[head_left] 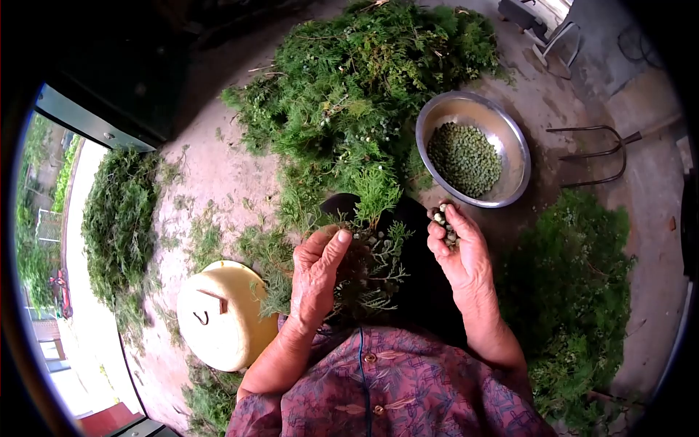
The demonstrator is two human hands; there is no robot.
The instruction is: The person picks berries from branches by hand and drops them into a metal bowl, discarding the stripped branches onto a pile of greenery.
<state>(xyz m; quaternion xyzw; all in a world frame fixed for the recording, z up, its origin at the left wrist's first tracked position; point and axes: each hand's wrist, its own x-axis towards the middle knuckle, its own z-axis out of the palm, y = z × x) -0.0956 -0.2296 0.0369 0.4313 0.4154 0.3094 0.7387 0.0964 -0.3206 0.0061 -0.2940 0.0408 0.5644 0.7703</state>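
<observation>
My left hand (319, 271) is closed around a leafy evergreen sprig (368, 273), which lies across my lap. Its thumb presses against the fingers. Curled near the steel bowl's lower edge, my right hand (464, 253) holds several small green cones (443, 221) between thumb and fingers. The steel bowl (514, 149) sits on the floor just beyond that hand, and a heap of loose green cones (464, 159) covers its bottom.
A big pile of cut evergreen branches (349, 95) lies ahead. More branches (120, 226) are at the left, and another heap (571, 291) lies at the right. A yellow rounded container (218, 328) stands by my left arm. A metal fork head (619, 153) rests beyond the bowl.
</observation>
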